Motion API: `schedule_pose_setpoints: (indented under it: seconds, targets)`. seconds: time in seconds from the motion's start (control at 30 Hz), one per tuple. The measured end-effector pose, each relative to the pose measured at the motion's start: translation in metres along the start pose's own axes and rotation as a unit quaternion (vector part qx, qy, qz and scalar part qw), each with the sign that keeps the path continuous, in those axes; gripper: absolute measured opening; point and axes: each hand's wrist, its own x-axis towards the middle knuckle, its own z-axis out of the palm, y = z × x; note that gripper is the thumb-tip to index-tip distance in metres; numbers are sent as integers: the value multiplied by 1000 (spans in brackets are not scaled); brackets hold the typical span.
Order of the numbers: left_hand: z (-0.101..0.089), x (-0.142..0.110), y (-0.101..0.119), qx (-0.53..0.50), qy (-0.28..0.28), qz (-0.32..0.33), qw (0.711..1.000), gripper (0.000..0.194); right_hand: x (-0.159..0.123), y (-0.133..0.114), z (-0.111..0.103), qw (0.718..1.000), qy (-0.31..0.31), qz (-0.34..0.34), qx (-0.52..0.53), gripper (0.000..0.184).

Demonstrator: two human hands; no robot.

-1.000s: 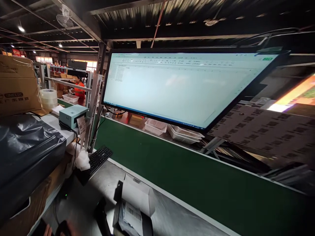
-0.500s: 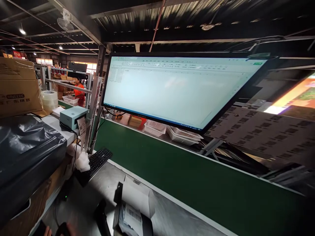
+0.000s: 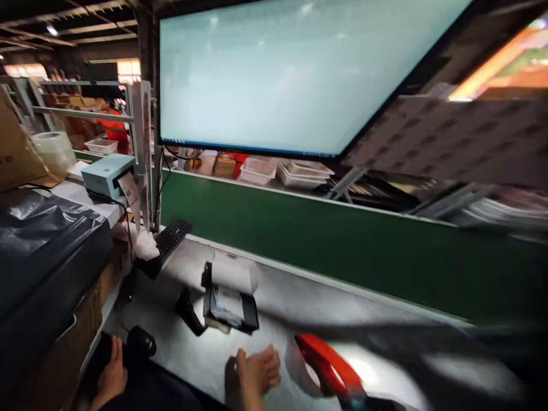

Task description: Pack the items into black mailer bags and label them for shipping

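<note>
My left hand [image 3: 112,370] sits at the bottom left, its fingers wrapped over a black device [image 3: 139,342] whose rounded end sticks out to its right. Near the front edge of the steel table [image 3: 274,297], my right hand [image 3: 256,371] lies with its fingers loosely forward and holds nothing. A red tape dispenser [image 3: 327,365] lies just to its right, apart from it. Beyond the hands are a small white box [image 3: 233,271] and a flat black parcel [image 3: 231,305] with a white label. A black stand [image 3: 189,313] is beside them.
A green conveyor belt [image 3: 342,245] runs behind the table, under a large lit monitor [image 3: 278,74]. At the left are a black keyboard [image 3: 171,241], a pale label printer [image 3: 106,174], black plastic bags [image 3: 43,245] and a tape roll [image 3: 53,149]. A person in orange [image 3: 115,128] works far back.
The view has tipped down and moved nearer the table. Both hands and the red tape dispenser now show; before, only part of the left hand on the black device showed.
</note>
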Motion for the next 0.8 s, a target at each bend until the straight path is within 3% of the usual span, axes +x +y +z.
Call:
schedule_pose_setpoints:
  seconds: [0.1, 0.2, 0.37, 0.47, 0.53, 0.6, 0.7, 0.73, 0.8]
  targets:
    - [-17, -20, -2, -39, 37, 14, 998, 80, 13, -6, -18, 985, -150, 75, -46, 110]
    - [-27, -26, -1, -12, 52, 25, 998, 77, 25, -26, -16, 974, -178, 97, -101, 95]
    - [-24, -25, -5, 18, 62, 26, 998, 77, 31, -45, -8, 975, -166, 108, -101, 90]
    - [-23, -27, -4, 14, 67, 18, 998, 79, 22, -51, -9, 987, -123, 75, -64, 88]
    - [-23, -29, -2, 10, 69, 16, 997, 80, 10, -57, -6, 989, -133, 47, -30, 81]
    - [-23, -30, -2, 1, 72, 17, 997, 82, -5, -68, 3, 974, -225, -22, 19, 69]
    - [-19, -31, -5, -15, 63, 23, 998, 85, -27, -93, 28, 908, -378, -170, 57, 63]
    - [-17, -31, -6, -22, 54, 26, 998, 88, -32, -103, 39, 893, -401, -196, 51, 66]
    - [-14, -28, -7, -34, 33, 24, 999, 94, -37, -123, 59, 892, -407, -192, 42, 73]
